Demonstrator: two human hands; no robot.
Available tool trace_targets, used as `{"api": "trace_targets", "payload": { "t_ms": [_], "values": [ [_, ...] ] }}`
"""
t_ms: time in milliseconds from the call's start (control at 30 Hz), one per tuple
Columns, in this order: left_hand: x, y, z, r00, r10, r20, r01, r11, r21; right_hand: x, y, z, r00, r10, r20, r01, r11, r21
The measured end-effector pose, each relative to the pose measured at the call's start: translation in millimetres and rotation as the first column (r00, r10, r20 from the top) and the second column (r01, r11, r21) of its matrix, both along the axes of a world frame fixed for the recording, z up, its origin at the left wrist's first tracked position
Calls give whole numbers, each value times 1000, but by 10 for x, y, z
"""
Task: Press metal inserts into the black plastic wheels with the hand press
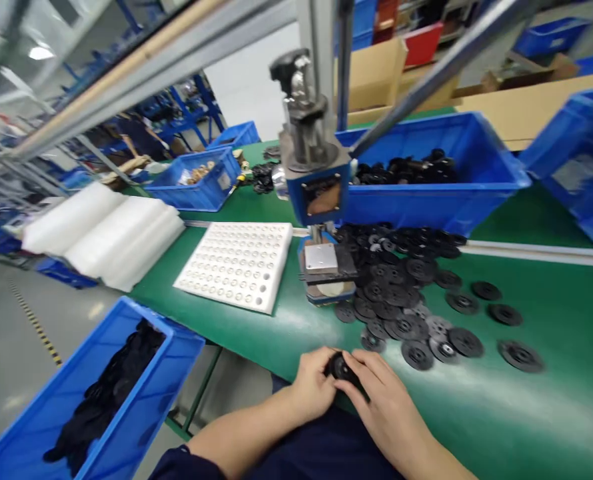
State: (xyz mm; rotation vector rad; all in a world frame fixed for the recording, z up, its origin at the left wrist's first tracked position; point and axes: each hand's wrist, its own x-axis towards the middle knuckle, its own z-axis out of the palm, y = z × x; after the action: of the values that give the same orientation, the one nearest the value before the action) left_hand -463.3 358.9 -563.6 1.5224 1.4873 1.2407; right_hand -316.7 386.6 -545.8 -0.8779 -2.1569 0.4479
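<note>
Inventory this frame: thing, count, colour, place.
Bench: one, green, centre
Press: one, grey and blue, on bench
Tray: one, white, left of press
Discs: many, mostly black, right of press
Bins: several, blue, around bench
Sheet material: count unclear, white, left
Cardboard: several, brown, back right
Bars: several, grey, overhead
Co-worker: one, dark clothing, background left
Part: one, black, between hands
Left hand: one, bare, on part
Right hand: one, bare, on part

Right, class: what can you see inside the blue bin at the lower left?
Inside the blue bin lies a heap of black parts. Whatever is beneath the top layer is covered and cannot be seen.
</note>
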Motion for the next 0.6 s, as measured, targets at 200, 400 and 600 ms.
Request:
{"api": "trace_targets", "payload": {
  "t_ms": [200, 400, 600],
  "values": [
    [-4, 11, -415, 1000, 6, -13, -6, 1000, -20, 46, 112, -296, 998, -13, -64, 26, 977, 212],
    [-28, 11, -662, 993, -11, 115, 31, 985, -170, 146, 53, -526, 1000, -12, -6, 13, 1000, 14],
    [-247, 43, -427, 893, -6, 451, 150, 947, -284, 297, 55, -190, 998, -61, -8, 60, 993, -98]
  ]
}}
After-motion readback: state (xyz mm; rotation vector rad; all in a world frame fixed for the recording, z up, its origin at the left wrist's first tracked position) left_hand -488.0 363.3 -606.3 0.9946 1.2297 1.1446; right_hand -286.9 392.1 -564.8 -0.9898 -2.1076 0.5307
